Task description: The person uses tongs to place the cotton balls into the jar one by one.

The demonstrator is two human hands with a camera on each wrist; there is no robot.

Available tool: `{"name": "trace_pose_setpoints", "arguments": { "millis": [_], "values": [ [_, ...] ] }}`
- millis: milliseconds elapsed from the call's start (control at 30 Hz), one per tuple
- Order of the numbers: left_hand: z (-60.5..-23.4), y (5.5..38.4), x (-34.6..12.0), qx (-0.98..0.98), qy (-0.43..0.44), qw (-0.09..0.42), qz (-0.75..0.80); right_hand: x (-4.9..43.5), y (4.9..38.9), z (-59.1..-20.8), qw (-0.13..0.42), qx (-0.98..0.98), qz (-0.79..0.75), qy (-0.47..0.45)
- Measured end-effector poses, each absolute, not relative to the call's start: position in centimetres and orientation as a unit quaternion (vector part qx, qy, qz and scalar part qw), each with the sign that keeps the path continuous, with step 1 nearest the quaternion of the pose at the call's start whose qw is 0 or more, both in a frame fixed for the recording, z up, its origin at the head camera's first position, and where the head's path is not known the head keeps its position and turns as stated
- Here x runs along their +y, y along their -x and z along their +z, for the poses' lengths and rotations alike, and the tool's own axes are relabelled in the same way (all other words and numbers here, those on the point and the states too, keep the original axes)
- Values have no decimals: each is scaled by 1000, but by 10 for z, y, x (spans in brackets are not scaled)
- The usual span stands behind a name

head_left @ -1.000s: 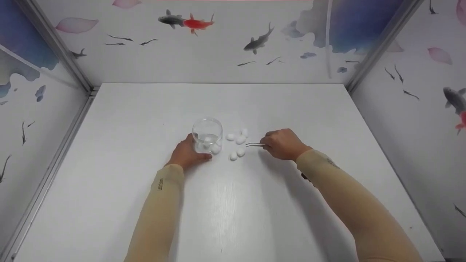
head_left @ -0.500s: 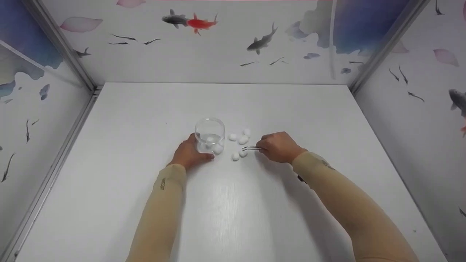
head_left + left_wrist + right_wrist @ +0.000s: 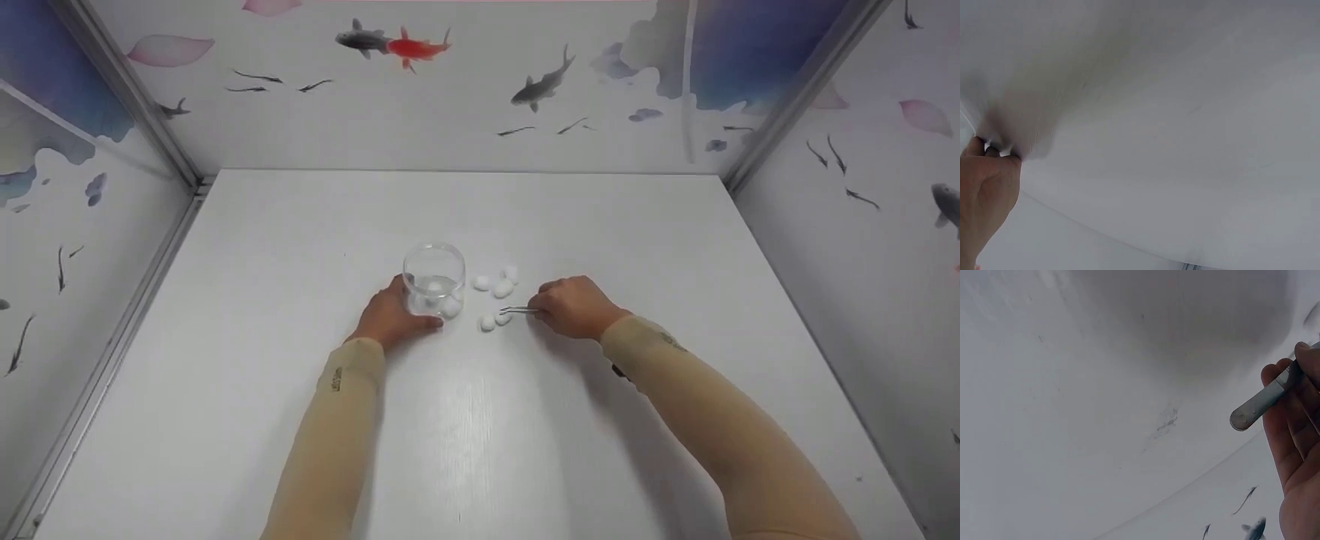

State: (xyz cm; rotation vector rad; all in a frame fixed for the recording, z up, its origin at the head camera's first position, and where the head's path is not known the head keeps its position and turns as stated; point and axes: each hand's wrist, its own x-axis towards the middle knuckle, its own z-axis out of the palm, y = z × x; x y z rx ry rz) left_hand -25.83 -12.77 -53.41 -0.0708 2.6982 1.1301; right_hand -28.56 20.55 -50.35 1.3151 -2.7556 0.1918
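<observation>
A clear round jar [image 3: 460, 277] stands on the white table with a few white cotton balls [image 3: 451, 307] inside. My left hand [image 3: 390, 319] grips the jar around its left and near side. With my right hand [image 3: 576, 306] I pinch a pair of metal tweezers [image 3: 521, 310] that point left. Their tips overlap a cotton ball [image 3: 503, 319] lying to the right of the jar. In the right wrist view the rounded back end of the tweezers [image 3: 1258, 406] sticks out from between thumb and fingers. The left wrist view catches the hand [image 3: 988, 185] but not the jar.
Another cotton ball [image 3: 487, 323] lies just left of the tweezer tips. Several more loose balls, one nearest the jar [image 3: 481, 283], sit a little farther back. White panels with painted fish [image 3: 420, 49] enclose the white tabletop [image 3: 300, 217] at the back and both sides.
The right hand has moved slightly left and nearer the body, bringing the tweezer tips from beside the balls onto one of them. The left hand keeps its hold on the jar.
</observation>
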Motion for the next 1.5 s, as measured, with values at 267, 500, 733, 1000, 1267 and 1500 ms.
{"name": "trace_pose_setpoints", "arguments": {
  "millis": [267,500,733,1000,1267,1500],
  "values": [
    [-537,261,-129,919,17,103,380,204,285,-504,54,-897,71,-434],
    [-538,260,-130,918,18,112,379,207,286,-502,74,-900,68,-425],
    [-535,258,-129,918,23,114,378,220,290,-497,84,-902,89,-413],
    [-535,257,-128,918,25,109,380,233,291,-491,92,-904,99,-405],
    [-537,259,-129,916,30,113,383,233,294,-486,104,-904,111,-400],
    [-542,261,-130,918,23,105,382,220,299,-468,116,-899,111,-408]
  ]
}}
